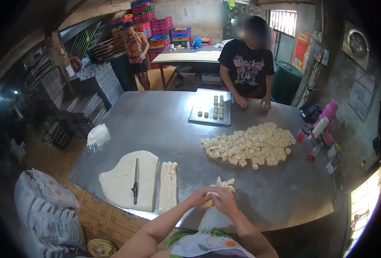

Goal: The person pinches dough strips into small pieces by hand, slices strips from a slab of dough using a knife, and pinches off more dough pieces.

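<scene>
My left hand (202, 197) and my right hand (226, 202) meet near the table's front edge, fingers closed round a piece of pale dough (213, 194). Just beyond them lies a small group of dough pieces (226, 184). Left of my hands are long cut dough strips (168, 185), and beside these a large flat slab of dough (121, 178) with a knife (136, 180) lying on it. A big heap of dough chunks (255, 144) is spread farther back on the right.
Across the metal table (156, 124), a person in a dark shirt (248, 64) stands with both hands at its edge, beside a tray (195, 116) holding several dough balls. White flour (98, 135) lies at left, pink containers (328, 112) at right. Another person (135, 47) stands far back.
</scene>
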